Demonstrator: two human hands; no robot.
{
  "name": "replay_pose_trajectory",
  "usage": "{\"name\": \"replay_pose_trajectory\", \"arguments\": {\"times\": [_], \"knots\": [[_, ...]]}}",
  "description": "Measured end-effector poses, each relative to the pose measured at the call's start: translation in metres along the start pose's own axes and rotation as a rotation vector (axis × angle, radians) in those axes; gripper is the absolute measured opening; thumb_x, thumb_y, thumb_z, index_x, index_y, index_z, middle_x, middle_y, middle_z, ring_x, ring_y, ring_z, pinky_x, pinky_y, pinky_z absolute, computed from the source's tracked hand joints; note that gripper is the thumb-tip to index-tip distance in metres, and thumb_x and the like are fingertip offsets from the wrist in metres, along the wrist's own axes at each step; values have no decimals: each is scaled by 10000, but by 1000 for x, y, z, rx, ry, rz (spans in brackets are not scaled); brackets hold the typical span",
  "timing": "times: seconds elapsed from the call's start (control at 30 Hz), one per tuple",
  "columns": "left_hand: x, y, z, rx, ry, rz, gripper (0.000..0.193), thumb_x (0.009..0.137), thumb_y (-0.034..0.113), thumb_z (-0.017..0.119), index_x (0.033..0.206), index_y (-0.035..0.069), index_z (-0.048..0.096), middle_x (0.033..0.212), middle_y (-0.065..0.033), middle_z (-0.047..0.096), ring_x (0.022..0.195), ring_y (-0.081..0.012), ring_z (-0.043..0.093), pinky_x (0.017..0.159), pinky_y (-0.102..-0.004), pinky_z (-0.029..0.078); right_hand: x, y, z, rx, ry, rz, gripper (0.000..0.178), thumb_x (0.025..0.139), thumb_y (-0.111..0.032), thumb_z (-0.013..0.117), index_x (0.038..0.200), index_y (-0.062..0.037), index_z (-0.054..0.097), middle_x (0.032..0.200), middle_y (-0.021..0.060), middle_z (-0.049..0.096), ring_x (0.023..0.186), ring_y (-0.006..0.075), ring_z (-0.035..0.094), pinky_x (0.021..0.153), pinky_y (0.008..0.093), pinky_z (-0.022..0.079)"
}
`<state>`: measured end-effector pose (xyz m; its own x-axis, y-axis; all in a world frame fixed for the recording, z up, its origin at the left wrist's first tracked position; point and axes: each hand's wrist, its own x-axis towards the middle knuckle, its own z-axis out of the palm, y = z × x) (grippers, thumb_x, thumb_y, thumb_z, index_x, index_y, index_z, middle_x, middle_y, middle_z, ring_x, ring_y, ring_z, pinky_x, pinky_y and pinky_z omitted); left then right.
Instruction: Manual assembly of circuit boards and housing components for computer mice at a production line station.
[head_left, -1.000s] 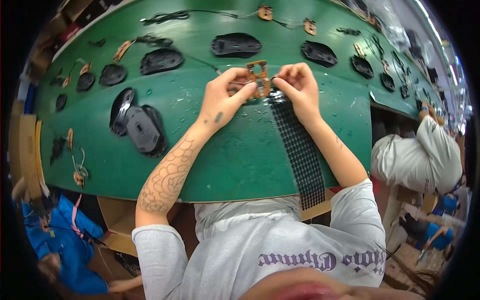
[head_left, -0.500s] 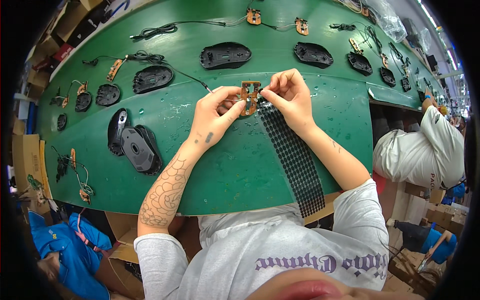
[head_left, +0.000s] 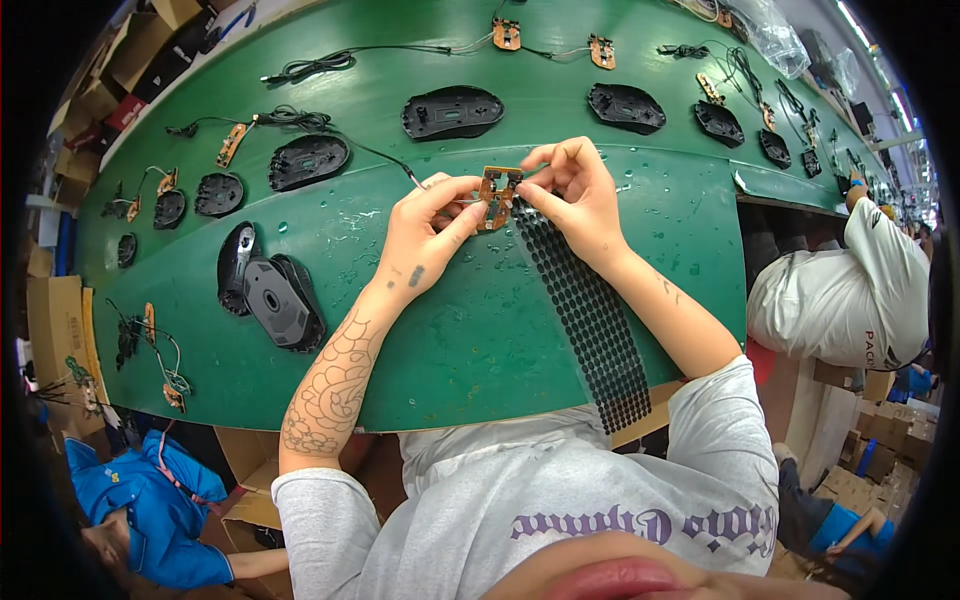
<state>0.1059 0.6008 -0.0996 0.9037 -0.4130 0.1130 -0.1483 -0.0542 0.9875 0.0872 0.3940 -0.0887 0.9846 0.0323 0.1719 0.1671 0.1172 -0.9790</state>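
Observation:
My left hand (head_left: pixel 432 230) grips a small orange-brown circuit board (head_left: pixel 489 188) by its left edge, thumb on the near face. A black cable (head_left: pixel 375 155) runs from the back left to this hand; its end is hidden by the fingers. My right hand (head_left: pixel 580 200) has thumb and index finger pinched together at the board's right edge. What sits in that pinch, if anything, is covered by the fingertips. Under the right hand a clear strip with rows of black round pads (head_left: pixel 580 310) slants toward me and over the table's front edge.
Black mouse shells (head_left: pixel 452 112) lie in a row across the green table (head_left: pixel 450 350). Cabled boards (head_left: pixel 507 35) are at the back. A mouse casing (head_left: pixel 280 300) rests left of my left forearm. Other people (head_left: pixel 845 290) are on both sides.
The right fingertips have moved slightly left onto the board; the black round pad that showed at them is now out of sight. My left hand stays nearly still.

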Motion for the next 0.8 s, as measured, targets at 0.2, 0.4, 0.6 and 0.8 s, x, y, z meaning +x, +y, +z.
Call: {"name": "replay_pose_trajectory", "arguments": {"times": [0.2, 0.4, 0.6, 0.8], "knots": [[-1, 5, 5, 41, 57, 74, 287, 856, 32, 648, 1139, 72, 667, 897, -11, 586, 709, -88, 562, 624, -205, 454, 2, 9, -6, 28, 11, 94, 266, 830, 51, 652, 918, -81, 438, 1029, 85, 615, 810, 115, 587, 729, 230, 479], [-6, 11, 12, 488, 221, 279, 298, 820, 26, 662, 1104, 112, 687, 873, -2, 580, 687, -101, 567, 608, -220, 454, 6, 17, -12, 222, 196, 46, 246, 846, 38, 648, 926, -87, 451, 1015, 71, 610, 850, 123, 592, 746, 245, 481], [1, -2, 20, 740, 153, 528, 220, 781, 66, 706, 996, 113, 699, 835, 2, 567, 654, -131, 557, 591, -249, 454, 9, 14, -12, 438, 278, 104, 231, 881, 8, 639, 925, -111, 447, 1004, 52, 603, 897, 127, 592, 785, 244, 466], [6, -4, 20, 667, 68, 268, 129, 788, 83, 729, 913, 75, 697, 800, 10, 542, 614, -117, 504, 570, -248, 429, 8, 17, -8, 416, 260, 94, 229, 877, 13, 640, 930, -104, 450, 994, 51, 601, 891, 130, 588, 770, 251, 473]]}}
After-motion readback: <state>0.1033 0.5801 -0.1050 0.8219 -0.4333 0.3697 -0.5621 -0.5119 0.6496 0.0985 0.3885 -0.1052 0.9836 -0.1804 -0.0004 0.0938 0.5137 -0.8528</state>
